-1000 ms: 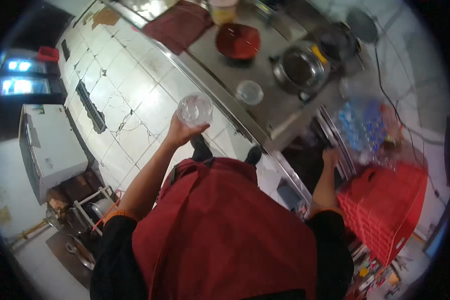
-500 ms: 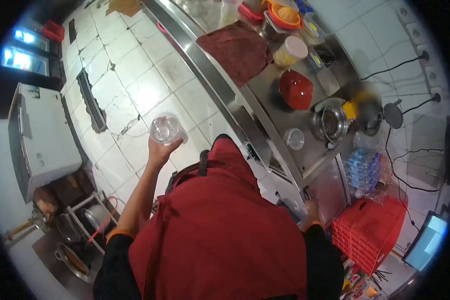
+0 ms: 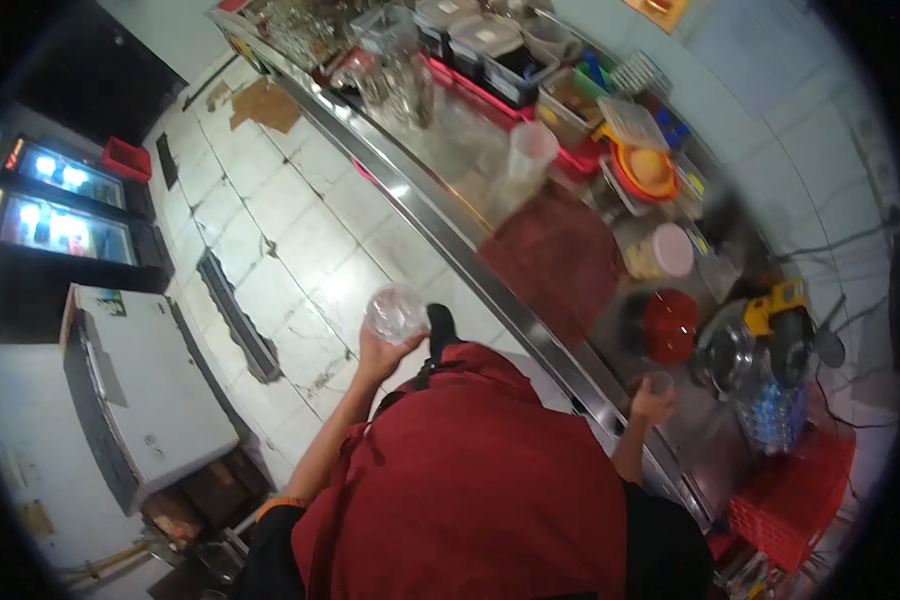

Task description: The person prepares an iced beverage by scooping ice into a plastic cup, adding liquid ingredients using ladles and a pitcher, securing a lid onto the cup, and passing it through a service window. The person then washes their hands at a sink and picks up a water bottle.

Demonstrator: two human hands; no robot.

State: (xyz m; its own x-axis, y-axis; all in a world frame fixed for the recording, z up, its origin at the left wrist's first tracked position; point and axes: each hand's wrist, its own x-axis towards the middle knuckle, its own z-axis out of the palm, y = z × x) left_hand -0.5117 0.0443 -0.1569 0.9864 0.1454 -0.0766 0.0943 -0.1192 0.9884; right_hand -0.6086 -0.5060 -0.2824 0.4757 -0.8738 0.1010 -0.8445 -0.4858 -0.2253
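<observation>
My left hand [image 3: 382, 353] is wrapped around a clear plastic cup [image 3: 397, 312], held over the floor in front of me. Clear, ice-like pieces show inside it, though blurred. Above the steel counter, my right hand [image 3: 653, 407] has its fingers closed on a small clear cup [image 3: 660, 382]. Just beyond that hand lies a red bowl [image 3: 668, 327], blurred by motion. A steel bowl [image 3: 725, 358] stands to its right, and a dark red cloth [image 3: 555, 262] is spread on the counter to its upper left.
Along the counter [image 3: 470, 150] stand a pink-lidded jar [image 3: 662, 252], an orange juicer [image 3: 646, 170], a clear pitcher [image 3: 532, 150] and several glasses. A white chest freezer [image 3: 155, 375] is at left. Red crates [image 3: 785, 510] stand at lower right.
My right hand has left the cabinet edge below the counter and taken hold of the small clear cup on the countertop. My left hand still holds its cup. The view has swung left.
</observation>
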